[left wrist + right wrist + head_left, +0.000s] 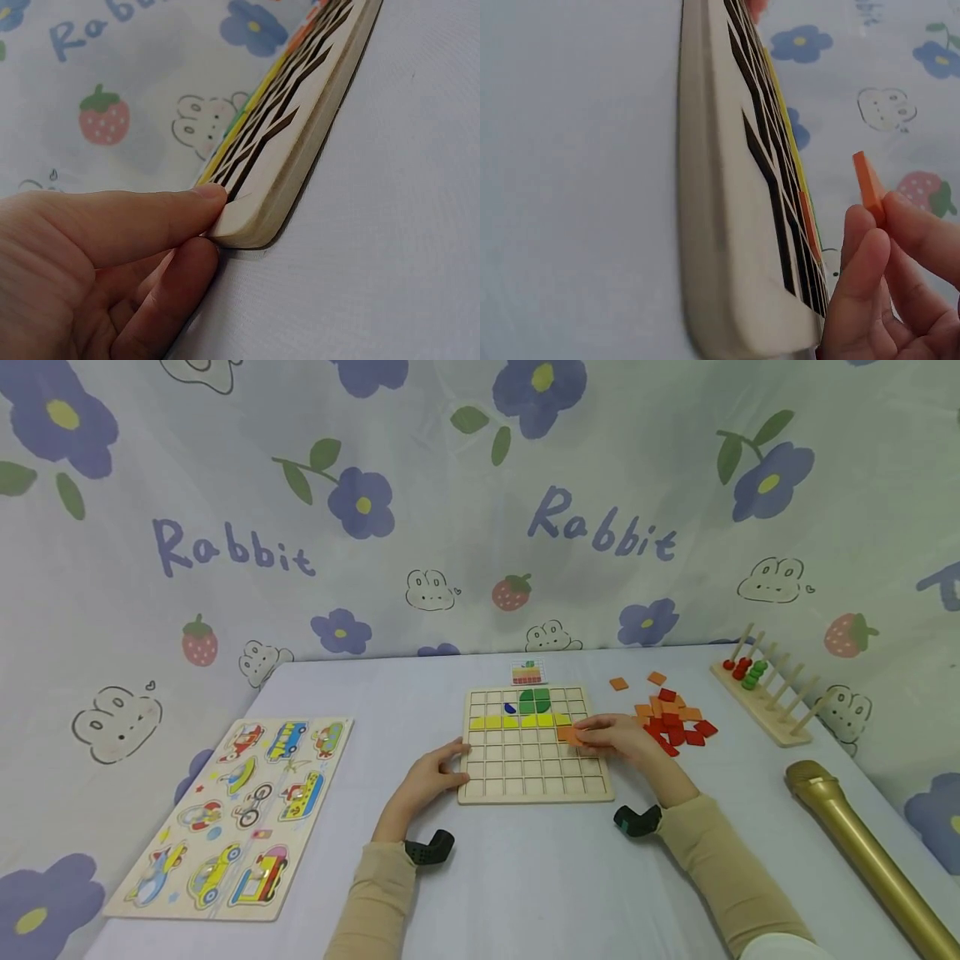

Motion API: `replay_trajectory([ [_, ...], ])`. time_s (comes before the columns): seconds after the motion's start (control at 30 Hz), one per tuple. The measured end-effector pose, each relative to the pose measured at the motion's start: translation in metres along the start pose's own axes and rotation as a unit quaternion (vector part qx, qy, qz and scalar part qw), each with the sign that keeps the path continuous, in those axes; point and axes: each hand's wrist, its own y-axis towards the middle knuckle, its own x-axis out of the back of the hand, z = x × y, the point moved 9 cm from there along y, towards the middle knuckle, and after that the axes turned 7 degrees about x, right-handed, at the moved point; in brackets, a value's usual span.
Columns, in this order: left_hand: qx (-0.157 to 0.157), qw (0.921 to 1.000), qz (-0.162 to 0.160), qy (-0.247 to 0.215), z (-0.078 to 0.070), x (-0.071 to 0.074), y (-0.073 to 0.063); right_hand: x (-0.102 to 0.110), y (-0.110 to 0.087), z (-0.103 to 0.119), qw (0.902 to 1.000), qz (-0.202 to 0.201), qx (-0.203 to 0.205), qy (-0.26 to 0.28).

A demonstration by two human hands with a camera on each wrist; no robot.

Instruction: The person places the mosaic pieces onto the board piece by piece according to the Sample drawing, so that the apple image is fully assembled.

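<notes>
A wooden grid board lies at the middle of the table, with a row of yellow tiles, green pieces and a small blue piece in its cells. My left hand grips the board's left edge; in the left wrist view its fingertips pinch near a corner. Over the right side of the board, my right hand pinches an orange square tile between thumb and fingers, held tilted above the grid. Another orange tile sits on the board below the yellow row.
Red tiles and orange tiles lie in a loose pile right of the board. A small pattern card is behind it. To the left is a vehicle puzzle board; to the right, a peg rack with beads and a gold microphone.
</notes>
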Motion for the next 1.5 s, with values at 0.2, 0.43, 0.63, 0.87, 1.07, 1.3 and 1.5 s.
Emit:
replay_trajectory([
  [0.2,0.006,1.0000,0.000,-0.005,-0.001,0.000,0.000,0.003,0.004,-0.005,0.9929,-0.041,0.001,-0.111],
  [0.43,0.007,1.0000,-0.003,-0.006,-0.003,0.001,-0.002,0.002,0.007,-0.004,0.9722,-0.058,0.037,-0.224],
  [0.63,0.006,1.0000,-0.001,-0.006,-0.004,0.000,-0.001,-0.003,0.005,0.001,0.9553,-0.059,0.075,-0.280],
  [0.87,0.004,1.0000,0.001,-0.003,-0.004,0.000,0.000,-0.006,0.004,0.005,0.9504,-0.055,0.095,-0.291],
  [1.07,0.006,1.0000,-0.002,0.001,-0.003,0.001,0.000,0.010,0.000,0.020,0.9568,-0.051,0.102,-0.267],
  [1.3,-0.003,1.0000,0.000,-0.005,-0.004,0.000,0.000,0.090,-0.020,0.036,0.9577,-0.134,0.103,-0.233],
  [1.5,0.003,1.0000,0.002,-0.004,-0.003,0.001,-0.001,0.147,-0.037,0.016,0.9568,-0.185,0.059,-0.216],
])
